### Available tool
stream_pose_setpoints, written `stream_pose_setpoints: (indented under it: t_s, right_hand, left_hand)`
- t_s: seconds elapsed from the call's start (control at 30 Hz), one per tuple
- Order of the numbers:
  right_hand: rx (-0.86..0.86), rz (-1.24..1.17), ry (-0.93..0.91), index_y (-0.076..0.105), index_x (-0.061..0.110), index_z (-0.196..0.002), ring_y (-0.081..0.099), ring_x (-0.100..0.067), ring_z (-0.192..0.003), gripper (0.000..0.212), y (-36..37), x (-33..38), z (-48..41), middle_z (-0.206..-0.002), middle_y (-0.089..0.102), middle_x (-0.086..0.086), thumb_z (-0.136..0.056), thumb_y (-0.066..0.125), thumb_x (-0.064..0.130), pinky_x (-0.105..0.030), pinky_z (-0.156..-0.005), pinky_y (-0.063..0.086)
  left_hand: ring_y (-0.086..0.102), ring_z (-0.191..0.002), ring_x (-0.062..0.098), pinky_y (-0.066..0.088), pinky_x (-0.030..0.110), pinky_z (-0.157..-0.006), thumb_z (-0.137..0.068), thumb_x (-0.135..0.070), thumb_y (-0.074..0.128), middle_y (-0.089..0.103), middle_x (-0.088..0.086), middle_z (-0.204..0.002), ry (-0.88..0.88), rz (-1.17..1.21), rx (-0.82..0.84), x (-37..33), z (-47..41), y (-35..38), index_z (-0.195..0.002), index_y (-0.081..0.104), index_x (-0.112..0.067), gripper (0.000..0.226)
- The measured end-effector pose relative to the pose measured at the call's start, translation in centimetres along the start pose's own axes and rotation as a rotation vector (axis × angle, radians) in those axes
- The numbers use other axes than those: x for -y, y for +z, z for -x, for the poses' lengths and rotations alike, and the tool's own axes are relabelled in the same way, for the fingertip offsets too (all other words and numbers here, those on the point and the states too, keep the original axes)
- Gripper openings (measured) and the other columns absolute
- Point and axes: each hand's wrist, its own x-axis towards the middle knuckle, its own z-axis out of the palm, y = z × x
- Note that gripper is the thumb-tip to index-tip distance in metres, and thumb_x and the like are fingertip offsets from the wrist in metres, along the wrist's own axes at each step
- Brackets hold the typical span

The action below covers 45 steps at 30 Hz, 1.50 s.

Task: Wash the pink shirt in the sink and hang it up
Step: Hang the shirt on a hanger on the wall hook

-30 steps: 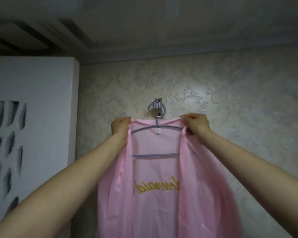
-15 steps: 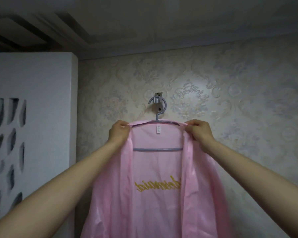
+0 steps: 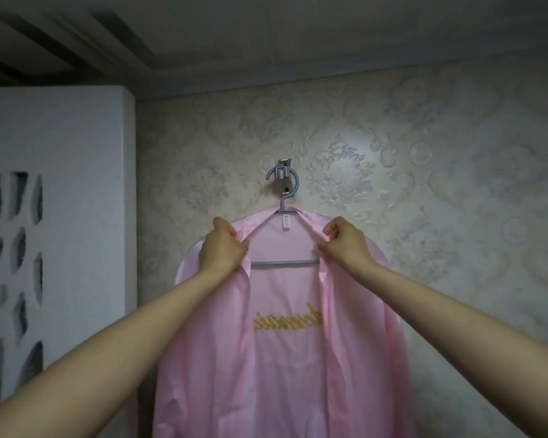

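One pink shirt (image 3: 285, 358), on a grey hanger (image 3: 283, 263), long axis vertical, front open toward the viewer. Grips: left hand (image 3: 223, 245) and right hand (image 3: 345, 245) each pinch a front edge beside the collar, level, with the hanger's neck centred between them. One wall hook (image 3: 283, 173), directly above, carries the hanger.

The shirt (image 3: 282, 374) in front of me is plain pale pink, with lettering (image 3: 288, 322) in golden-yellow script across it. The hanger (image 3: 283, 263) is greyish lavender and bears a small white tag (image 3: 286, 222); the hook (image 3: 283, 177) is silver-grey. The wallpaper (image 3: 424, 169) is cream, with a scrolling floral pattern tinged pale blue-grey. To my left, the panel (image 3: 60, 184) is white with dark leaf-shaped cut-outs.
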Motion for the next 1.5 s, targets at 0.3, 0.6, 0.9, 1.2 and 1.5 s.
stream_pose_setpoints:
  t_s: [0.3,0.6,0.9,1.2,1.5]
  right_hand:
    - [0.082,-0.009,0.095,0.055,0.011,-0.083,0.059,-0.027,-0.073,0.011,-0.3,-0.1,2.1,-0.084,0.061,-0.015,-0.077,0.064,0.006,-0.039,-0.070,0.051]
    - [-0.220,0.015,-0.065,0.067,0.023,-0.087,0.066,-0.022,-0.078,0.011,-4.1,-1.4,0.1,-0.082,0.070,-0.001,-0.082,0.063,0.032,-0.034,-0.075,0.053]
    - [-0.156,-0.313,-0.025,0.065,0.018,-0.073,0.050,0.000,-0.054,0.013,-5.8,-8.0,0.7,-0.060,0.061,0.011,-0.079,0.074,0.011,-0.019,-0.063,0.041]
    - [0.145,-0.311,0.040,0.061,0.019,-0.081,0.042,0.005,-0.043,0.019,-7.6,-7.9,1.5,-0.058,0.051,0.014,-0.094,0.055,0.033,-0.013,-0.044,0.031]
    - [0.002,-0.266,0.169,0.050,0.011,-0.126,0.059,-0.015,-0.102,0.069,-3.9,-9.8,4.6,-0.112,0.059,0.002,-0.071,0.081,0.039,-0.027,-0.085,0.047]
  left_hand:
    - [0.067,-0.084,0.036,0.054,0.037,-0.074,-0.092,-0.026,0.049,0.069,0.020,-0.093,0.127,-0.249,0.254,0.5,2.9,-0.3,-0.082,0.052,-0.009,0.020]
    - [0.063,-0.092,0.031,0.048,0.037,-0.080,-0.086,-0.051,0.057,0.067,0.015,-0.096,0.017,0.085,-0.109,3.1,0.3,-3.3,-0.089,0.054,-0.015,0.036]
    - [0.049,-0.072,0.010,0.039,0.001,-0.058,-0.082,0.002,0.066,0.054,0.004,-0.087,0.056,0.249,0.016,10.0,1.0,-4.5,-0.108,0.052,-0.007,0.031]
    - [0.054,-0.072,0.010,0.040,0.022,-0.062,-0.095,-0.025,0.054,0.059,0.008,-0.100,-0.128,0.360,0.312,10.7,1.2,-6.3,-0.110,0.055,-0.014,0.019]
    - [0.069,-0.070,0.010,0.053,0.022,-0.060,-0.078,-0.031,0.074,0.068,0.007,-0.097,-0.449,0.542,0.538,12.6,5.4,-4.2,-0.120,0.058,-0.004,0.053]
